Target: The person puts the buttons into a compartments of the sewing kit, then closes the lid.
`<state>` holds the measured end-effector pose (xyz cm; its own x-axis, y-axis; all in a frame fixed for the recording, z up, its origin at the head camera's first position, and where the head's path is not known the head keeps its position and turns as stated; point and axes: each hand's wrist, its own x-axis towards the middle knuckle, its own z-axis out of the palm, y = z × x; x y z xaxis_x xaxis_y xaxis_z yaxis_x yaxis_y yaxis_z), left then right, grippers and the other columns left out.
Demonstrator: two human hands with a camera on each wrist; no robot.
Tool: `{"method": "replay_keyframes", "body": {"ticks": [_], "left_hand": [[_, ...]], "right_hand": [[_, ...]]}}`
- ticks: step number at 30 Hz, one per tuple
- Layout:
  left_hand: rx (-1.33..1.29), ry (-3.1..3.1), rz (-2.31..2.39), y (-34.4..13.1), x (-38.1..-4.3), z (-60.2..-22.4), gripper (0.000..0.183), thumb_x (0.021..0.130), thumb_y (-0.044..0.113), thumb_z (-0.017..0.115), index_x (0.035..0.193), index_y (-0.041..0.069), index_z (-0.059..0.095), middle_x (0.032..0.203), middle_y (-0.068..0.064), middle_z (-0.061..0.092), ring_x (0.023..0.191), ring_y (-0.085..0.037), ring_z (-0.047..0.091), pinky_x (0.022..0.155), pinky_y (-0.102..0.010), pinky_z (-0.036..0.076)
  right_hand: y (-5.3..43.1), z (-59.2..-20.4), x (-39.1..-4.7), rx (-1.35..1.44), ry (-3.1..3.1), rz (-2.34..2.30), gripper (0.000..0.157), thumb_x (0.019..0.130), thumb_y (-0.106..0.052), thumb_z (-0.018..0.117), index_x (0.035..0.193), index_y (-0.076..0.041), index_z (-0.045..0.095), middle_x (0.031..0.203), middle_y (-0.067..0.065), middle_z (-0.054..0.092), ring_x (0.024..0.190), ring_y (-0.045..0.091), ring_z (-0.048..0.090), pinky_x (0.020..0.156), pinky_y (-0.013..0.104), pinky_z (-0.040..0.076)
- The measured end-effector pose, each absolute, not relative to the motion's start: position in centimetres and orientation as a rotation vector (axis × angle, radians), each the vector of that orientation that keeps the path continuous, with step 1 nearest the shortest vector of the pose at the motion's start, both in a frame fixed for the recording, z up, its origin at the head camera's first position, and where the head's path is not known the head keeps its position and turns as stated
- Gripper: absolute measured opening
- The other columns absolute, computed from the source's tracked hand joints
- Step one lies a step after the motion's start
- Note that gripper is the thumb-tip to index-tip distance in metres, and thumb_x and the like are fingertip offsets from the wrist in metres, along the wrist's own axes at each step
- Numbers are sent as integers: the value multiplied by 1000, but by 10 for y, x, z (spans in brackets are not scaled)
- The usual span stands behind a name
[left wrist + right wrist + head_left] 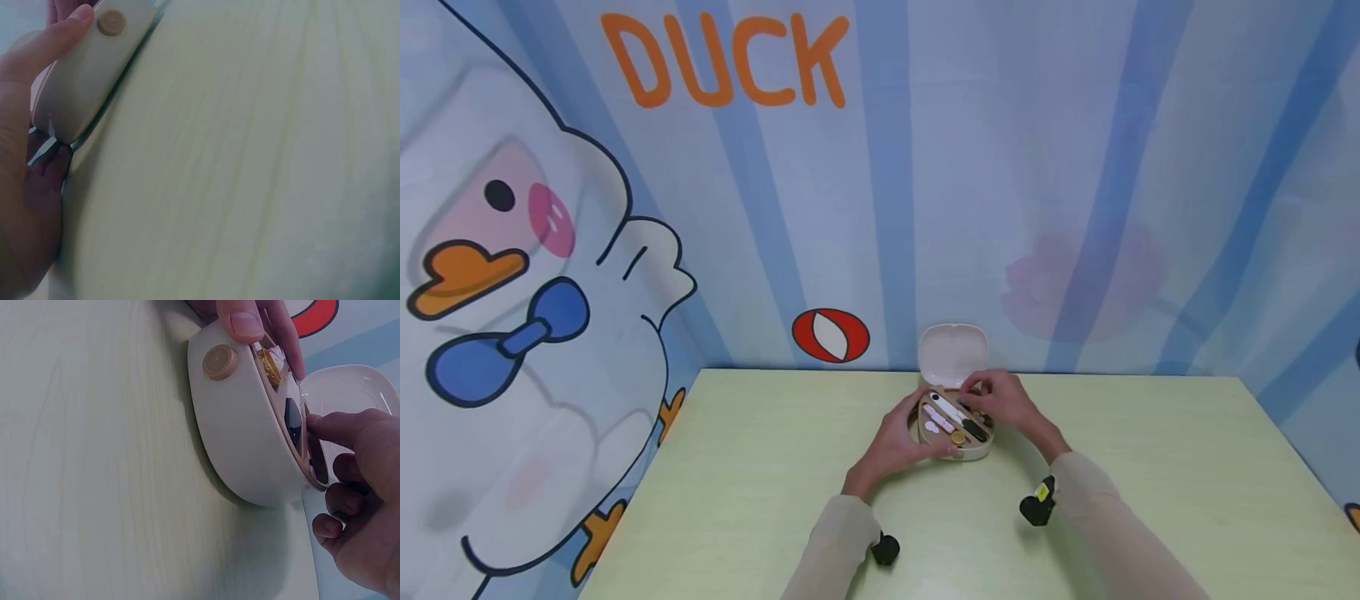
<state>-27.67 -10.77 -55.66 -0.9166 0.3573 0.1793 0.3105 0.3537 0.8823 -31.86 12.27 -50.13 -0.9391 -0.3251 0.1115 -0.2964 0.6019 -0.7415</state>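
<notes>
A cream-white jewelry box (976,453) stands on the table with its lid (953,354) raised at the back. My left hand (897,440) grips its left side, the thumb lying along the front near a round tan button (111,23). Inside are a long white-and-black item (951,408), a pink piece (937,418) and a round gold piece (958,437). My right hand (1006,400) reaches into the right part of the box. In the right wrist view its index fingertip touches the inside beside the black end; whether it pinches anything is hidden.
The pale wood-grain table (760,467) extends around the box. Close behind the box, a blue-striped curtain (955,183) with a duck print hangs at the table's back edge. Black wrist cameras (1037,503) sit at both sleeves.
</notes>
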Motion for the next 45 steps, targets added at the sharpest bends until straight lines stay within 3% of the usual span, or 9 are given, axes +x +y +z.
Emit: {"method": "replay_keyframes", "body": {"ticks": [12,33,39,45], "left_hand": [[631,2546,1650,-107,-276,-557,109,77,43,93,164,21,32,161,5,41,146,-14,41,120,-36,37],[592,2544,1623,-107,-276,-555,109,77,43,93,164,22,31,162,3,40,147,-17,39,120,-37,36],[584,2530,1649,-106,-276,-554,110,76,41,94,164,23,32,162,4,41,146,-15,40,120,-36,36],[604,2511,1666,-107,-276,-555,110,76,41,94,164,22,31,162,4,40,147,-16,40,120,-37,36]], "right_hand": [[117,-502,-324,-504,2827,-1227,8,95,-14,77,93,-7,78,62,-1,54,56,13,48,49,26,38],[142,-494,-317,-476,2849,-1254,16,97,-22,76,104,-8,79,66,1,57,58,16,46,49,27,36],[158,-492,-317,-478,2894,-1335,21,96,-20,76,109,-4,75,78,5,59,70,20,52,58,31,40],[164,-488,-321,-455,2891,-1413,36,97,-23,76,124,0,67,99,14,67,90,32,63,71,38,52]]}}
